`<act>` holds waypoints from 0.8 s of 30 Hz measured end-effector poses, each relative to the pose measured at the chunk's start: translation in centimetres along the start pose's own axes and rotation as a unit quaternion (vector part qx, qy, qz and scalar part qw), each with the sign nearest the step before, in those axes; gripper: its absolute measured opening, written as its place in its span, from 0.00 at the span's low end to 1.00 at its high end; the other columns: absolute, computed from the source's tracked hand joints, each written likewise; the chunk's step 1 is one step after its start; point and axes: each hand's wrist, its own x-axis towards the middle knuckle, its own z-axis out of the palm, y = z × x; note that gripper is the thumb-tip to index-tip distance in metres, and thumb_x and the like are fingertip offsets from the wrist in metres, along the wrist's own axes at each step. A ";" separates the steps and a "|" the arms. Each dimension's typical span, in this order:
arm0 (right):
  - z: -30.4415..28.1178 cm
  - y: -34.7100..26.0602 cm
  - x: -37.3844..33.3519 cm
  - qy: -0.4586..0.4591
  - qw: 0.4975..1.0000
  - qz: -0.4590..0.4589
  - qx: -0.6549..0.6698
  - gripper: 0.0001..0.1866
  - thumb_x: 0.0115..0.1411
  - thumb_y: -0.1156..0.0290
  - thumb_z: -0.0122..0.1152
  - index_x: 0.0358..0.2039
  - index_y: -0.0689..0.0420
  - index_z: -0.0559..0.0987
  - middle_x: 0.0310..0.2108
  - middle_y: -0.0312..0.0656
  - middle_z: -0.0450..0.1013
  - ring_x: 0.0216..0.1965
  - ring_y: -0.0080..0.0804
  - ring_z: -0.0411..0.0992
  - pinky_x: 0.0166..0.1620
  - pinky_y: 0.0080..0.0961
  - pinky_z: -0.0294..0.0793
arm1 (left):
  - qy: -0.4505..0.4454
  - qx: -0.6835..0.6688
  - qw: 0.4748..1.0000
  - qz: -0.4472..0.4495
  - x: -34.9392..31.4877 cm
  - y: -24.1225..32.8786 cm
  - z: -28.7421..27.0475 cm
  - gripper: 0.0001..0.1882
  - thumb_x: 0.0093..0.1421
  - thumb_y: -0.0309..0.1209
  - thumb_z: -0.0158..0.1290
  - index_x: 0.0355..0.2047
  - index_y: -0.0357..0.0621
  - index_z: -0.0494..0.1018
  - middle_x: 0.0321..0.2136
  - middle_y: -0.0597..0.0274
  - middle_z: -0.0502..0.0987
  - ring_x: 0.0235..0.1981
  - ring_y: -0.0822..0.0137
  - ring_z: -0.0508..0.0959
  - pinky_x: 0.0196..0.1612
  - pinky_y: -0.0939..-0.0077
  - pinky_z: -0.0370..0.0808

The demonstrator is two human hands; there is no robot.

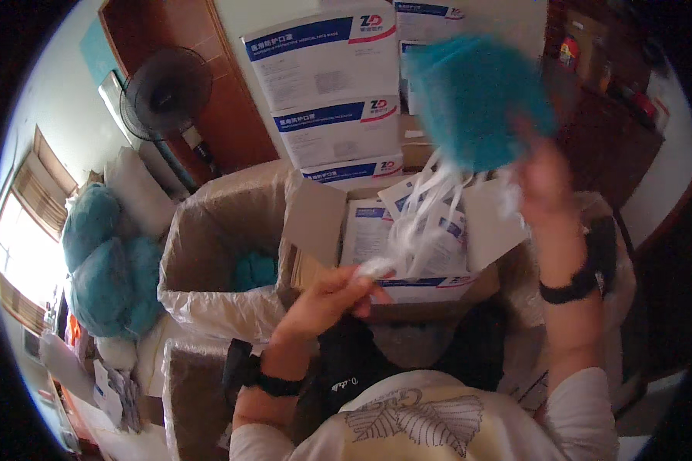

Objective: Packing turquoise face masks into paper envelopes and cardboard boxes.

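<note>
My right hand [544,180], raised at the upper right and smeared by motion, grips a bundle of teal face masks [477,100]. Long white straps [417,223] trail down from the bundle toward my left hand [327,301]. The fingers of that hand are closed on the lower ends of the straps. Beneath the straps stands an open cardboard carton [315,223] with its flaps spread. White-and-blue flat packets [365,230] fill it, some lying loose on top.
Left of the carton, a plastic-lined box [223,307] holds teal pieces [255,270]. White-and-blue cartons [323,65] are stacked behind. A black fan [165,94] and full teal bags [104,265] stand at the left. Another plastic-lined box [196,384] is at the lower left.
</note>
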 end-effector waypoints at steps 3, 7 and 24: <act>1.1 2.0 1.3 0.013 0.996 -0.031 -0.084 0.18 0.56 0.65 0.53 0.45 0.57 0.69 0.43 0.37 0.70 0.43 0.26 0.68 0.46 0.25 0.67 | -0.017 0.289 0.957 -0.001 0.9 -1.6 -0.5 0.17 0.59 0.38 0.43 0.45 0.43 0.68 0.36 0.55 0.74 0.35 0.60 0.74 0.39 0.72 0.68; -0.1 1.5 0.8 0.024 0.997 0.011 -0.070 0.18 0.56 0.64 0.53 0.45 0.57 0.69 0.43 0.37 0.70 0.42 0.25 0.69 0.45 0.24 0.69 | -0.011 0.436 0.896 -0.080 0.1 2.1 -0.3 0.20 0.57 0.37 0.47 0.47 0.40 0.66 0.46 0.50 0.69 0.49 0.55 0.67 0.51 0.69 0.62; 5.4 3.3 0.8 -0.058 0.994 0.089 0.004 0.18 0.55 0.65 0.54 0.45 0.59 0.68 0.40 0.38 0.70 0.38 0.26 0.70 0.41 0.26 0.71 | -0.077 -0.117 0.987 0.078 9.0 5.2 3.6 0.34 0.55 0.48 0.47 0.53 0.35 0.55 0.44 0.56 0.68 0.45 0.66 0.67 0.48 0.71 0.63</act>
